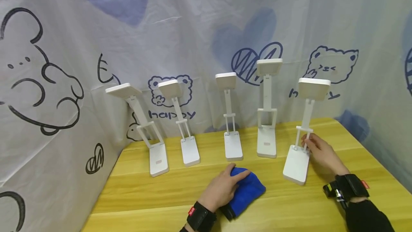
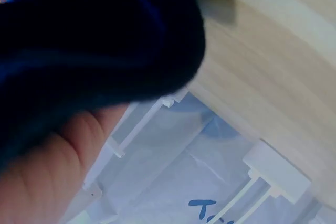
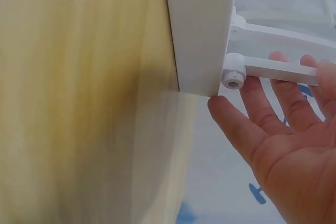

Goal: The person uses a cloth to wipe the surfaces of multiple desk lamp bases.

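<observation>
In the head view, five white folding desk lamps stand in a row; several is how their jointed struts show. My right hand (image 1: pixel 323 153) is at the rightmost desk lamp (image 1: pixel 297 164), its fingers around a thin lower strut (image 3: pixel 281 70). One fingertip meets the corner of the lamp's base (image 3: pixel 202 35) in the right wrist view. My left hand (image 1: pixel 220 187) grips a folded blue cloth (image 1: pixel 246 191) on the table in front of the row. Dark and blurred, that cloth (image 2: pixel 105 40) fills the upper left of the left wrist view and hides most of the fingers.
A yellow wood-grain table (image 1: pixel 138 196) carries everything. Other lamps stand towards the back: a left one (image 1: pixel 158 160), a second (image 1: pixel 190 151), a middle one (image 1: pixel 233 146) and a taller one (image 1: pixel 266 142). Printed white curtains (image 1: pixel 193 46) hang behind and at both sides.
</observation>
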{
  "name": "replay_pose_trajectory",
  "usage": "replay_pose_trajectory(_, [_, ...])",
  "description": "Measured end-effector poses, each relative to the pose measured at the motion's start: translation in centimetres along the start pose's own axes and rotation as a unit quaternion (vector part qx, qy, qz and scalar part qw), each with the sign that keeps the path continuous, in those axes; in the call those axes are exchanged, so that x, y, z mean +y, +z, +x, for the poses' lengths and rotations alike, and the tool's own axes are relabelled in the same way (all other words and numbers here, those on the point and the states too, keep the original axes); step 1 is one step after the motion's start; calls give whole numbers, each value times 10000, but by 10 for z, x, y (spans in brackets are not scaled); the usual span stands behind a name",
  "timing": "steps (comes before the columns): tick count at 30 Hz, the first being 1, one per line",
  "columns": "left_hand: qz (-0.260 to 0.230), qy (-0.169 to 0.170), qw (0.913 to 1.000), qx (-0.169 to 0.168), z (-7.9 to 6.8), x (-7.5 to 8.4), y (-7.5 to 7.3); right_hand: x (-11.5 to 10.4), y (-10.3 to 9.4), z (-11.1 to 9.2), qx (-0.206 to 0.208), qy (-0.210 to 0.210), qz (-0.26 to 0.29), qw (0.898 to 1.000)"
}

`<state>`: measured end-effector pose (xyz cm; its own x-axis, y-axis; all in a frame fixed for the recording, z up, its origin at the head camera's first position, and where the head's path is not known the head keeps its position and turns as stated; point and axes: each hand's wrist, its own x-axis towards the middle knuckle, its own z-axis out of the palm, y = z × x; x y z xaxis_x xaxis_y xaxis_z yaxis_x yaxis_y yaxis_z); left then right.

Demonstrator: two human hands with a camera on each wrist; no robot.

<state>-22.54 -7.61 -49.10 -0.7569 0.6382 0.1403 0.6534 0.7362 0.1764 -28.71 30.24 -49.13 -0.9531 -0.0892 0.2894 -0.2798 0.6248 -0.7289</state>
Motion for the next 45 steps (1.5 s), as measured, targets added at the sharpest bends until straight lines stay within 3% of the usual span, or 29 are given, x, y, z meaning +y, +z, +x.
replay_pose_trajectory(6, [-68, -308, 9982, -512, -3, 4, 1, -4, 2, -4, -103, -101, -3, 9999])
replay_pose_trajectory(12, [134, -558, 9958, -710, -5, 11, 1, -13, 4, -8, -173, -225, 40, 9996])
replay_pose_trajectory(18, [312, -432, 9952, -819, -2, 15, 2, -16, 6, -10, -332, -287, -56, 9990])
replay_pose_trajectory(25, [205, -26, 9990, -394, -2, 17, 4, -14, 10, -13, -421, -380, -482, 9972])
replay_pose_trajectory(30, [-65, 113, 9999, -82, 2, 18, 6, -14, 12, -13, -436, -438, -462, 9970])
replay_pose_trajectory(35, [96, 354, 9987, 342, 9, 23, 6, -17, 11, -12, -586, -538, -411, 9960])
replay_pose_trajectory(42, [183, 328, 9961, 800, 18, 35, 5, -23, 11, -15, -796, -451, -503, 9945])
replay_pose_trajectory(45, [327, 338, 9953, 846, 23, 42, 5, -24, 12, -16, -778, -376, -574, 9946])
